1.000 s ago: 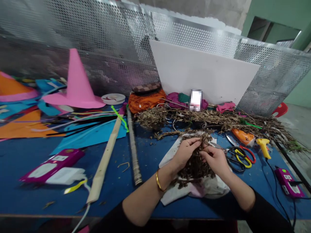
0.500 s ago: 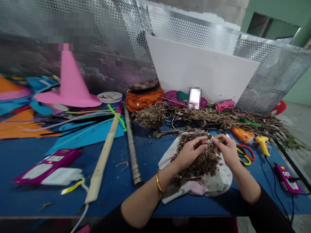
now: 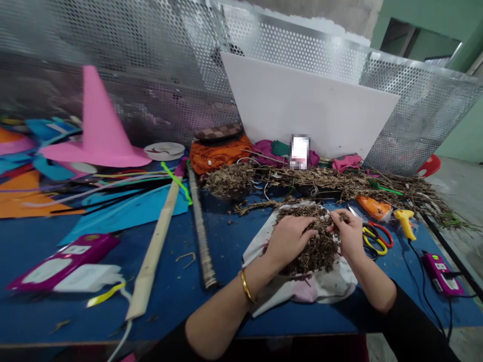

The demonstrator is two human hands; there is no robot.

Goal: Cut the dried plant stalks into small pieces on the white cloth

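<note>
A heap of dried brown plant bits [image 3: 317, 254] lies on a white cloth [image 3: 328, 289] with pinkish stains. My left hand [image 3: 292, 239], with a gold bangle on its wrist, rests over the left side of the heap. Its fingers are bent forward and the thumb stands apart from them; the fingertips touch the bits. Just right of it, my right hand [image 3: 347, 232] pinches a small dried plant sprig [image 3: 342, 217] between thumb and fingers above the heap's edge. Part of the heap is hidden under my hands.
Behind the cloth lie long dried stalks [image 3: 339, 180]. Scissors [image 3: 377, 239], a yellow glue gun [image 3: 405, 223] and a purple power strip [image 3: 441, 274] are at right. Leftward are a wrapped stick [image 3: 202, 231], a wooden stick [image 3: 154, 251], another power strip [image 3: 64, 264] and a pink pointed hat [image 3: 98, 130].
My left hand has moved a little left and down, away from my right hand, onto the heap. My right hand keeps its pinch. The view has shifted slightly.
</note>
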